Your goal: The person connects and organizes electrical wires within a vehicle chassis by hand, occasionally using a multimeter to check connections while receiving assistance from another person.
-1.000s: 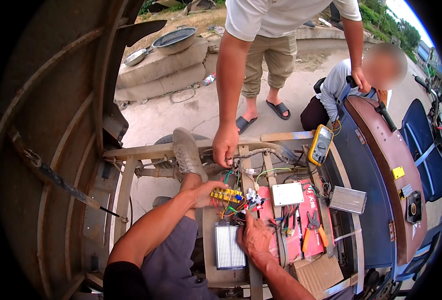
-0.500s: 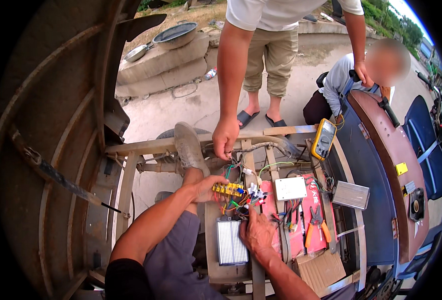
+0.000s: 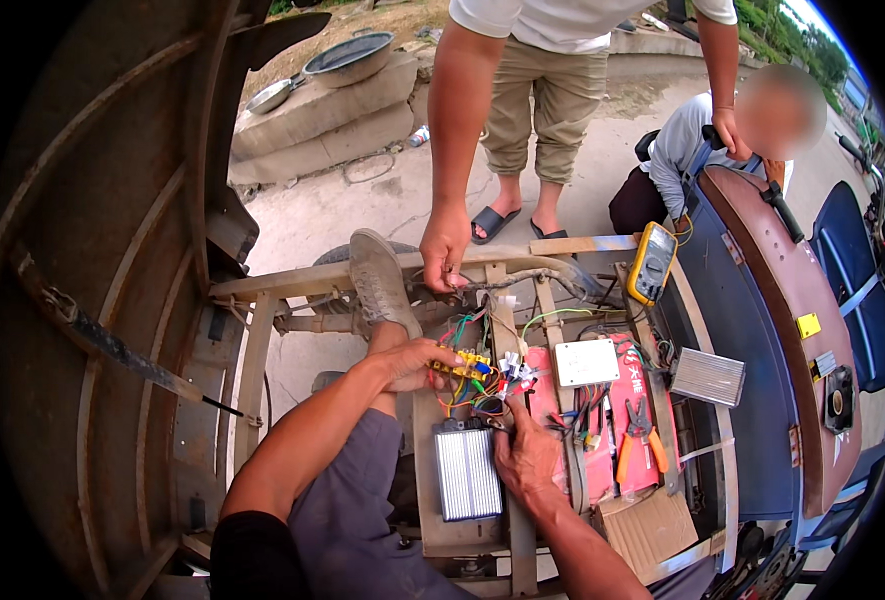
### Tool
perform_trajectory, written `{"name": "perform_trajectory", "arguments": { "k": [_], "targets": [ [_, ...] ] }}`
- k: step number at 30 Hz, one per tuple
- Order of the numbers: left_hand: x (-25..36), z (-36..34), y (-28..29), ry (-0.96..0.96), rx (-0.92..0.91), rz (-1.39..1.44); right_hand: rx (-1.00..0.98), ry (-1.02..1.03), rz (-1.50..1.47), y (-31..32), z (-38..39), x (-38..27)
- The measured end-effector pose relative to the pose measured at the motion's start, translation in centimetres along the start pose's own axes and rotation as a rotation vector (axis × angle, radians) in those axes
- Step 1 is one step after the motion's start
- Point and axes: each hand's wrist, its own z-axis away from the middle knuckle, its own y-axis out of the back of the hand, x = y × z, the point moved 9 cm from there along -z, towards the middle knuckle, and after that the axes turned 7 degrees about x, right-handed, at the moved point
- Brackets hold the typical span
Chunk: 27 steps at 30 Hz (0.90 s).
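My left hand (image 3: 418,364) grips a yellow terminal block (image 3: 471,362) with coloured wires running from it. My right hand (image 3: 523,448) has its fingers bent among wires and small connectors (image 3: 513,383); what they hold is hard to make out. Below the wires sits a finned silver box (image 3: 468,473), beside that hand. A white box (image 3: 585,362) with leads lies on pink-red packs (image 3: 633,365), and orange-handled pliers (image 3: 643,442) rest to its lower right. A co-worker's hand (image 3: 446,255) pinches a dark cable at the frame's upper bar (image 3: 313,280).
A standing person (image 3: 548,110) leans over the frame; another crouches (image 3: 673,165) by a brown seat board (image 3: 768,260). A multimeter (image 3: 651,262), a second finned box (image 3: 708,376) and cardboard (image 3: 643,530) lie on the right. A raised metal body (image 3: 93,200) fills the left; metal bowls (image 3: 348,65) stand behind.
The co-worker's lower hand has moved slightly up and left with the cable. My left hand and the terminal block have shifted a little; the whole view has drifted slightly.
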Motion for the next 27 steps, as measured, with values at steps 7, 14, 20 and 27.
{"name": "perform_trajectory", "arguments": {
  "k": [7, 14, 20, 27],
  "targets": [
    [-0.7, -0.5, 0.6, 0.035, 0.077, 0.042, -0.246, 0.143, -0.094, -1.5, -0.8, -4.9],
    [-0.2, -0.3, 0.4, -0.023, 0.044, -0.062, -0.338, -0.704, -0.807, -6.4, -0.3, -0.2],
    [-0.2, -0.6, 0.2, -0.026, 0.019, -0.051, -0.204, -0.780, -0.955, -8.1, 0.0, 1.0],
    [-0.9, -1.3, 1.4, -0.033, 0.046, -0.007, -0.358, -0.915, -0.943, -9.2, -1.4, 0.0]
  ]
}}
